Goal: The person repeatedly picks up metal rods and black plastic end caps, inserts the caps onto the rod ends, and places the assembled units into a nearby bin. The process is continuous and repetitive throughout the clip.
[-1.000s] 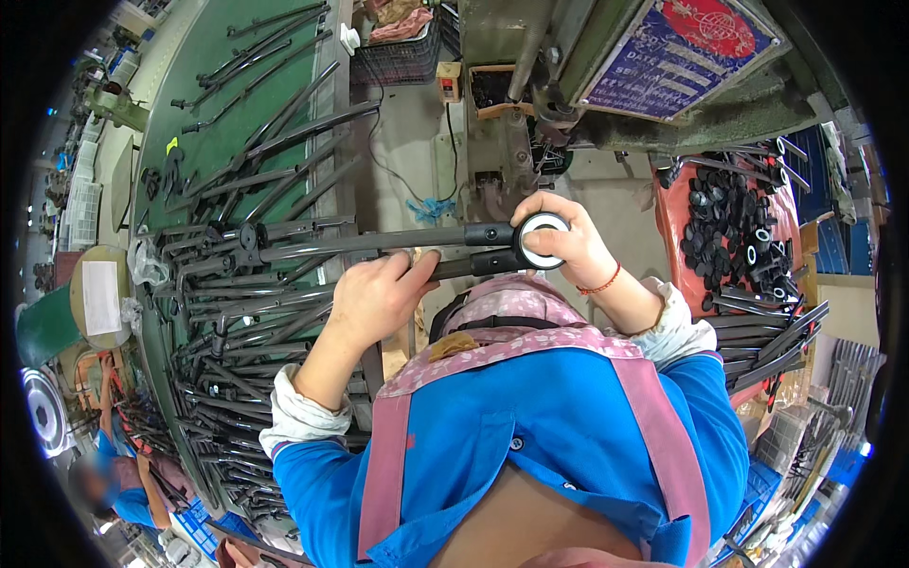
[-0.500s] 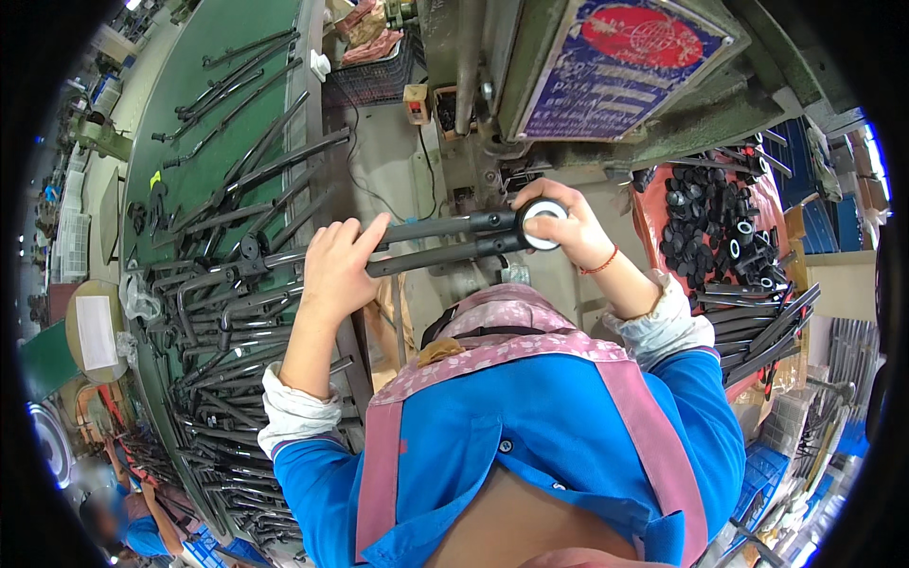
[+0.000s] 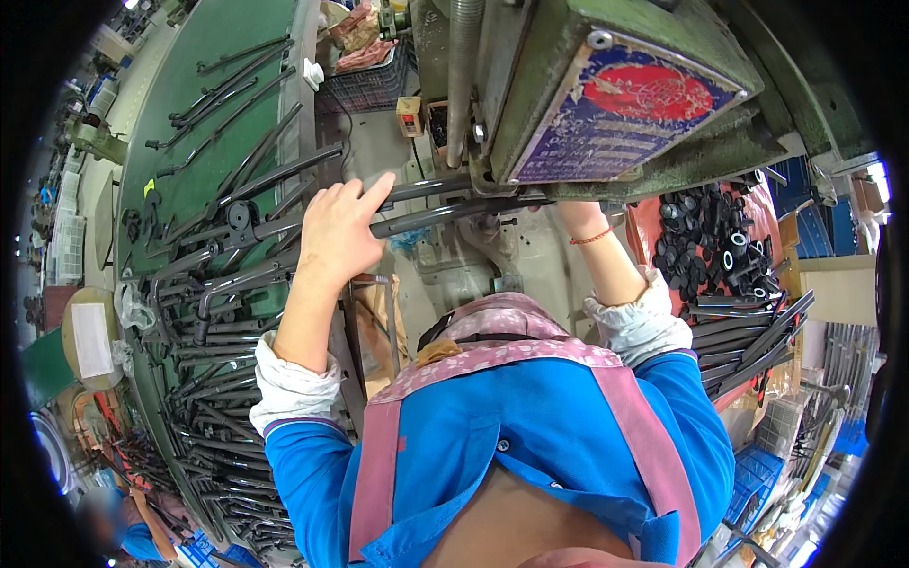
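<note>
My left hand (image 3: 343, 227) is closed over a black tubular metal frame (image 3: 445, 216), its thumb lying along the tubes. Two roughly parallel bars run from this hand to the right, under the green machine head (image 3: 519, 99). Left of the hand, the frame has bent arms and a round black joint (image 3: 240, 215) above the green table (image 3: 222, 114). My right hand (image 3: 579, 216) is at the frame's far right end, beneath the machine head, which hides its fingers and that end of the frame.
Many black tubes (image 3: 222, 417) crowd the table at left. At right, black round caps and white-ringed parts (image 3: 705, 232) lie on red sheeting above stacked black tubes (image 3: 753, 341). A dark crate (image 3: 365, 87) and small box (image 3: 409, 115) stand behind. A person (image 3: 133, 521) is at lower left.
The frame's right end, with its round white-ringed black piece, has passed from view under the machine head, together with my right hand's fingers. My left hand keeps its hold on the tubes.
</note>
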Available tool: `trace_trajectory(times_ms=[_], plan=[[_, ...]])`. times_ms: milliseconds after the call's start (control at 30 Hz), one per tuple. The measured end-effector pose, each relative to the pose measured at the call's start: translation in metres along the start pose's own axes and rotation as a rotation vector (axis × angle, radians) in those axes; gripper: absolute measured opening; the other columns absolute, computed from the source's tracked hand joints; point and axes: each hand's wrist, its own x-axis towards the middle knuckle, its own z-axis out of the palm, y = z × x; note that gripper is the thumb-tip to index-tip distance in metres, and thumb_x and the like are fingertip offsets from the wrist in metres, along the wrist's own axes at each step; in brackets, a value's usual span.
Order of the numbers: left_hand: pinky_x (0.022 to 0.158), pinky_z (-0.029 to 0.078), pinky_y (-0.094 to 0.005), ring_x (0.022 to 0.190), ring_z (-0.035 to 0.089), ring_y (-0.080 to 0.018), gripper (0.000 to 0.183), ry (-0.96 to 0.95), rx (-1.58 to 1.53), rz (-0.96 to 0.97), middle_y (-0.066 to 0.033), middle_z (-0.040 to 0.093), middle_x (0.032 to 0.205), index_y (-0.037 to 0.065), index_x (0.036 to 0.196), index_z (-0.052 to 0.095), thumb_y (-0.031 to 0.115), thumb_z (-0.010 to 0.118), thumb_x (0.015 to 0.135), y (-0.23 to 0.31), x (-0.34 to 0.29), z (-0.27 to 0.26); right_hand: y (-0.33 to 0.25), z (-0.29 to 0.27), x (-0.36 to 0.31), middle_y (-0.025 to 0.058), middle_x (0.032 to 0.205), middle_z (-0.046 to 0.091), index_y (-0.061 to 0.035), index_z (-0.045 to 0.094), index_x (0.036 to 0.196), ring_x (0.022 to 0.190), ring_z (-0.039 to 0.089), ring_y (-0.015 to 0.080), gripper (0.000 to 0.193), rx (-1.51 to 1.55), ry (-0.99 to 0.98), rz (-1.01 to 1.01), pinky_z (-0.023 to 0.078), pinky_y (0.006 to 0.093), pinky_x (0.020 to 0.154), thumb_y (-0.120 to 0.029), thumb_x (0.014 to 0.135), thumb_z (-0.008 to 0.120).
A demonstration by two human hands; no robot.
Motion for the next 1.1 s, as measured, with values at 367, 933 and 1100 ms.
trace_trajectory(times_ms=[367,933,1100], plan=[[0.078,0.049,-0.043,0.089,0.062,-0.033,0.067,-0.118,-0.125,-0.013,-0.0125,0.061,0.089,0.015,0.127,0.055,0.005,0.07,0.063,-0.015,-0.002,0.033,0.006,0.007,0.001,0.0085,0.111,0.065,0.0,0.062,0.112,0.091,0.066,0.0174,0.024,-0.096,0.032,-0.044,0.055,0.0312,0.073,-0.014,0.092,0.062],[0.087,0.041,-0.0398,0.099,0.055,-0.0309,0.061,0.01,-0.024,-0.102,-0.0107,0.059,0.102,0.004,0.118,0.058,0.009,0.075,0.06,-0.059,-0.052,0.038,0.015,0.016,0.008,0.0089,0.109,0.066,-0.0018,0.062,0.114,0.093,0.066,0.0172,0.025,-0.061,0.077,-0.042,0.054,0.0309,0.077,-0.017,0.094,0.06],[0.084,0.041,-0.04,0.096,0.056,-0.0303,0.058,0.013,0.002,-0.102,-0.0096,0.059,0.099,0.007,0.116,0.059,0.011,0.077,0.061,-0.059,-0.057,0.043,0.019,0.017,-0.002,0.0091,0.109,0.066,-0.0023,0.061,0.115,0.093,0.066,0.0171,0.026,-0.008,0.07,-0.017,0.054,0.0309,0.078,-0.018,0.095,0.06]])
